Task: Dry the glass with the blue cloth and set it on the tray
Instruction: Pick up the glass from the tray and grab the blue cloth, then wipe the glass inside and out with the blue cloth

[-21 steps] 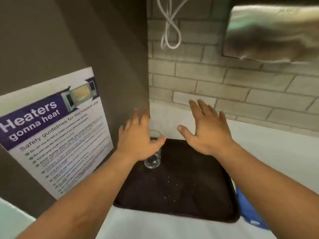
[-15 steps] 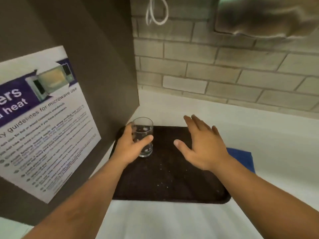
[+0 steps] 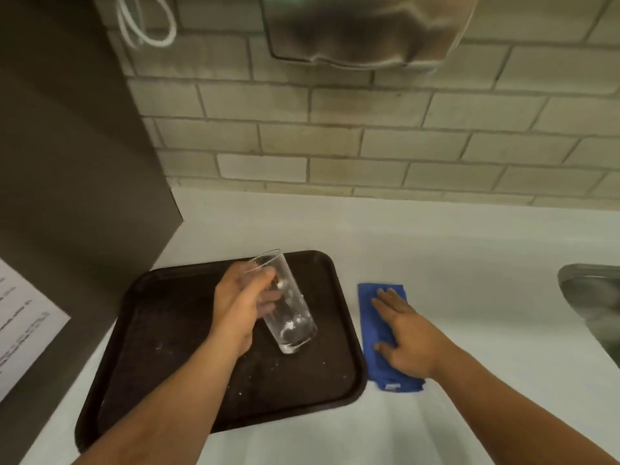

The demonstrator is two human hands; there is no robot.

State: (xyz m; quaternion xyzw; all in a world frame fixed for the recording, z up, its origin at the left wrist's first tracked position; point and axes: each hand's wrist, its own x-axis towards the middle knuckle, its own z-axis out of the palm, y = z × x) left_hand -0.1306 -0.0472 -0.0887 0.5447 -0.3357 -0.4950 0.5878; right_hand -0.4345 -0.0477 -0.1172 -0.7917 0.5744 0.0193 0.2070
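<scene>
My left hand (image 3: 239,307) grips a clear drinking glass (image 3: 291,317) near its rim and holds it tilted above the dark brown tray (image 3: 161,337). Droplets show inside the glass near its base. To the right of the tray a folded blue cloth (image 3: 369,327) lies on the white counter. My right hand (image 3: 404,333) rests flat on top of the cloth, fingers spread, covering its middle.
A dark cabinet side with a white poster (image 3: 23,333) stands at the left. A steel sink (image 3: 593,303) sits at the right edge. A metal dispenser (image 3: 365,28) hangs on the brick wall behind, with a white cord (image 3: 144,25) beside it. Crumbs speckle the tray.
My left hand has lifted the glass off the tray and tilted it. My right hand has moved right from above the tray and landed on the blue cloth.
</scene>
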